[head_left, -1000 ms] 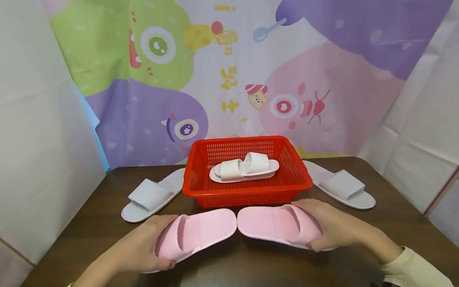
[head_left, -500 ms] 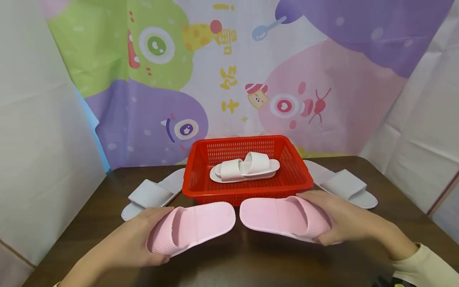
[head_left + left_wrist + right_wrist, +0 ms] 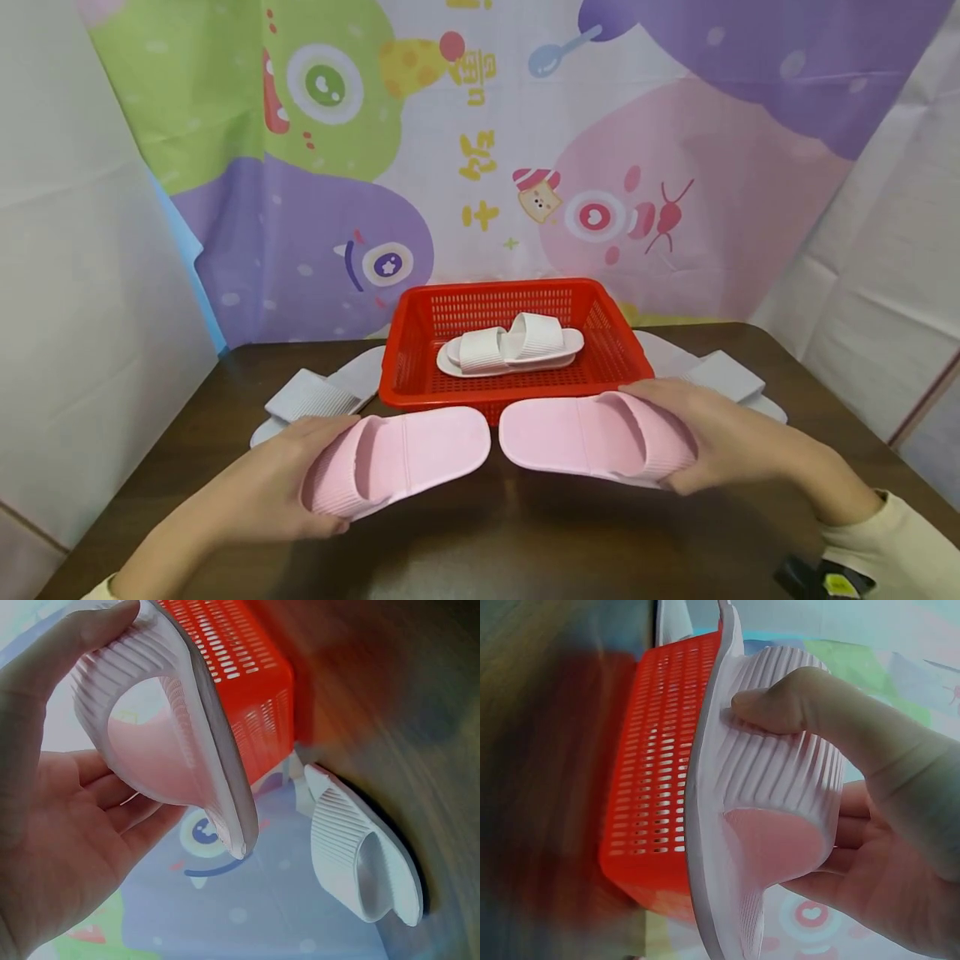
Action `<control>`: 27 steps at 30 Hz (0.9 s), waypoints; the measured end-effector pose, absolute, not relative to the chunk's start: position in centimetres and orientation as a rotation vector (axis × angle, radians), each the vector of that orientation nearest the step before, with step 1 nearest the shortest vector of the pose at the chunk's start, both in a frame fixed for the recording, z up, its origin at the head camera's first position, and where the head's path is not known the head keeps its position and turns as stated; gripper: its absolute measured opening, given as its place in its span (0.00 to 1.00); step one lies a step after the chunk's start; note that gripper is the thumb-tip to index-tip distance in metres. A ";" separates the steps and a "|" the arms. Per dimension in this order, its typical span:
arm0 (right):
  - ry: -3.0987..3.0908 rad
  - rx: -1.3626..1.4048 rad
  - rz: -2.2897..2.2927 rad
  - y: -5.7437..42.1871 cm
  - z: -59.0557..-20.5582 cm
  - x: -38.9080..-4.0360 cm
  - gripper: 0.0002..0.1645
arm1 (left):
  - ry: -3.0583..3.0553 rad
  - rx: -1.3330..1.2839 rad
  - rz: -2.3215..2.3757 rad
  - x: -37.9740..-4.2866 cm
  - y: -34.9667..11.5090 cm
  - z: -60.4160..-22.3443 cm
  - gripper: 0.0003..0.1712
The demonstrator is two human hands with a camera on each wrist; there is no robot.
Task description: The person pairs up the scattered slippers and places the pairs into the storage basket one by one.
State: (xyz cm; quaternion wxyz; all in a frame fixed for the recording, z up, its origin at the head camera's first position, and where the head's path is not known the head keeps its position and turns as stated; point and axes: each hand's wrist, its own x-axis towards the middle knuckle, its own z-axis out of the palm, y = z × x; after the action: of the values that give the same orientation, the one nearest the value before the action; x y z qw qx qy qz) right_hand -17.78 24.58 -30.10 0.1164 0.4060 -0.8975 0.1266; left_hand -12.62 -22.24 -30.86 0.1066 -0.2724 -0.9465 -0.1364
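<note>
My left hand (image 3: 262, 483) grips a pink slipper (image 3: 438, 446) by its ribbed strap, the heel pointing inward. In my right hand (image 3: 738, 437) is a second pink slipper (image 3: 547, 433), gripped the same way, so the two heels face each other with a narrow gap. Both slippers are raised above the table, overlapping the front wall of the red basket (image 3: 517, 392) in the head view. The left wrist view has the thumb on the strap (image 3: 135, 667) and the fingers behind it. From the right wrist, the thumb presses the strap (image 3: 772, 765) near the sole.
Inside the basket lies a pair of white slippers (image 3: 483, 350), one partly on the other. A white slipper (image 3: 311, 396) is left of the basket, another white slipper (image 3: 723, 375) right of it. The dark table (image 3: 525, 542) ends at a cartoon-printed cloth (image 3: 495, 250).
Both hands have lifted the pink slippers off the table and moved them up toward the basket. The gap between the heels has opened slightly. The white slippers and basket have stayed in place.
</note>
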 end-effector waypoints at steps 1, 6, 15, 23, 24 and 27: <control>-2.629 1.191 0.371 24.6 -30.0 -17.8 0.52 | -2.788 -0.799 -0.400 -12.6 -22.2 -30.8 0.51; -2.630 1.194 0.375 24.4 -29.4 -17.9 0.51 | -2.771 -0.803 -0.384 -12.6 -22.2 -30.4 0.50; -2.717 1.142 0.379 23.9 -28.4 -17.8 0.53 | -2.700 -0.816 -0.350 -12.7 -22.1 -30.1 0.53; -2.728 1.156 0.371 23.5 -28.0 -17.7 0.53 | -2.702 -0.836 -0.360 -12.7 -21.7 -29.8 0.52; -2.732 1.153 0.368 23.5 -28.0 -17.7 0.53 | -2.704 -0.836 -0.358 -12.7 -21.6 -29.7 0.52; -2.738 1.149 0.361 23.4 -27.9 -17.7 0.53 | -2.709 -0.833 -0.352 -12.7 -21.5 -29.6 0.52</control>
State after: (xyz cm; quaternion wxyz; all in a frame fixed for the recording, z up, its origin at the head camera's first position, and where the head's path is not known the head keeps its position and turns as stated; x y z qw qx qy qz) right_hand -17.66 23.40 -27.87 0.0754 0.3830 -0.9128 0.1205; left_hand -12.75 -21.51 -29.63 0.1423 -0.2886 -0.9389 -0.1221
